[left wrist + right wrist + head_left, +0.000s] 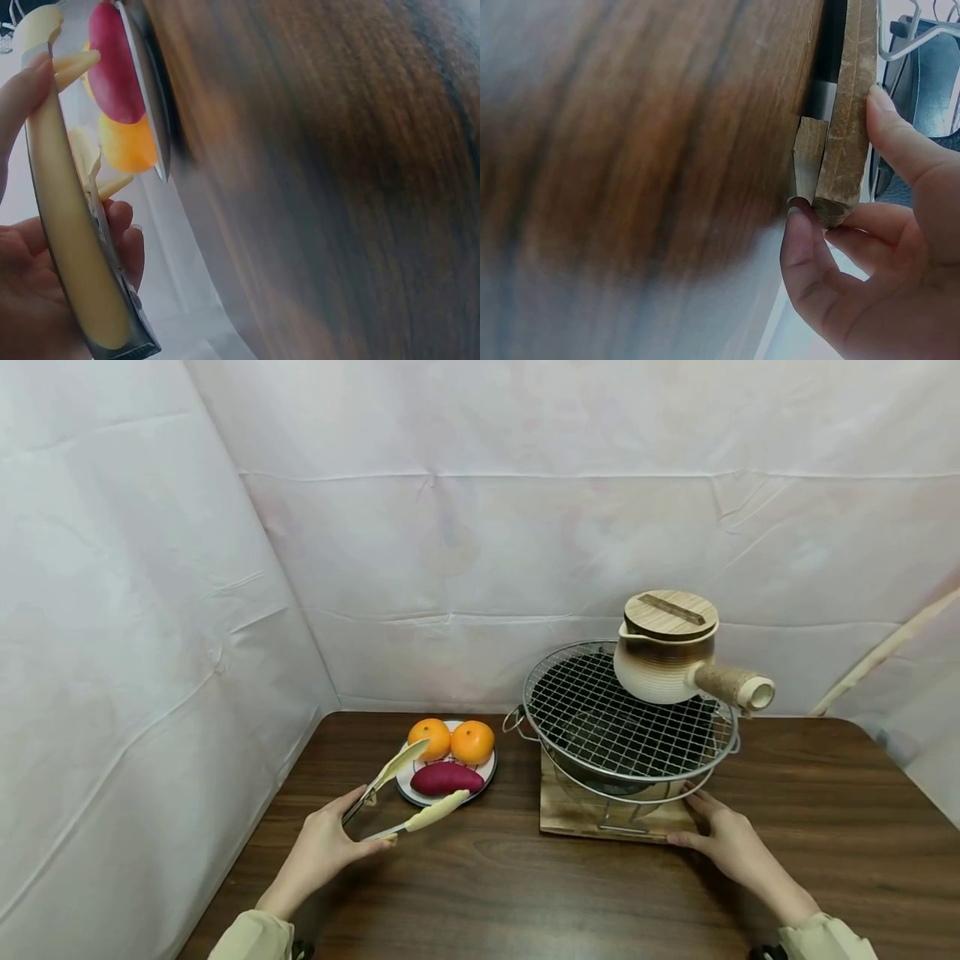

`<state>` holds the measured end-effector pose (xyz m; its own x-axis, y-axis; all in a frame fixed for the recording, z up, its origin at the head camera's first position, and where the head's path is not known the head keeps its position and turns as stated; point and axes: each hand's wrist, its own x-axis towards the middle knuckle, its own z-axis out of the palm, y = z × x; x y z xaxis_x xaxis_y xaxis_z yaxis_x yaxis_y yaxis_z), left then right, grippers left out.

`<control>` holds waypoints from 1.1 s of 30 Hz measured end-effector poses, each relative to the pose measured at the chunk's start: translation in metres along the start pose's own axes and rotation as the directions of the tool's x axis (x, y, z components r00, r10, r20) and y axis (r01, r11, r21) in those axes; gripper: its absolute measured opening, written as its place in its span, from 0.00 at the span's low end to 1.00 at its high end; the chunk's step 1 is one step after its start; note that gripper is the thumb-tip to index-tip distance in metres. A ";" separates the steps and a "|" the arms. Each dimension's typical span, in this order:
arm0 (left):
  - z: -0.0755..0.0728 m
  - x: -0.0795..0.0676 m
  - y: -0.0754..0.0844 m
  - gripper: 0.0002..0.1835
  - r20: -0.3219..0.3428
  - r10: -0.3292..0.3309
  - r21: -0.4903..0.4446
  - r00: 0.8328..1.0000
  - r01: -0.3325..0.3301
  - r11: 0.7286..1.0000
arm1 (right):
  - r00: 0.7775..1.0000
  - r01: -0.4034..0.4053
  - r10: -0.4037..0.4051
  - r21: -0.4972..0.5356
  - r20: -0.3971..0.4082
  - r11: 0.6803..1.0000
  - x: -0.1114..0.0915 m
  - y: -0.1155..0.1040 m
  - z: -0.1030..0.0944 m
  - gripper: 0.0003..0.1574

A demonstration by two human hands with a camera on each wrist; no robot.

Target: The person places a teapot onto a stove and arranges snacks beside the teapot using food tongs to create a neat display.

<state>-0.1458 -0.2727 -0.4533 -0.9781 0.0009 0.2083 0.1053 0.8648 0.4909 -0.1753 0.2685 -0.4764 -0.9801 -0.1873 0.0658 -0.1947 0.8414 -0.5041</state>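
Note:
My left hand (322,847) holds a pair of tongs (438,810) with cream tips, the thumb on one arm and the fingers around the other. The tips are spread apart over the near left side of a small white plate (489,771). On that plate lie a purple sweet potato (446,779) in front and two oranges (472,742) behind it. With thumb and fingers, my right hand (726,842) grips the front right corner of a wooden board (847,112). A round grill (600,718) stands on this board.
A clay pot (656,672) with a wooden lid (671,614) sits on the right rear of the grill mesh, its side handle (731,685) sticking out to the right. White cloth (450,552) hangs behind and left of the brown table (480,893).

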 end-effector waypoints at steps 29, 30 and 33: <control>0.017 0.012 -0.002 0.49 0.087 -0.058 0.042 0.995 0.054 0.998 | 1.000 -0.001 0.001 0.004 -0.007 1.000 0.000 0.000 0.000 0.55; 0.017 0.012 -0.002 0.49 0.089 -0.063 0.042 0.994 0.059 0.997 | 1.000 0.000 0.000 0.003 -0.008 1.000 0.000 0.000 0.000 0.55; 0.018 0.012 -0.001 0.47 0.089 -0.071 0.049 0.994 0.067 0.997 | 1.000 0.003 -0.003 0.000 -0.010 1.000 0.001 0.000 0.000 0.55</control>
<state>-0.1606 -0.2648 -0.4664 -0.9952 -0.0158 0.0969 0.0309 0.8865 0.4616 -0.1758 0.2684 -0.4760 -0.9798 -0.1850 0.0759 -0.1978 0.8408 -0.5039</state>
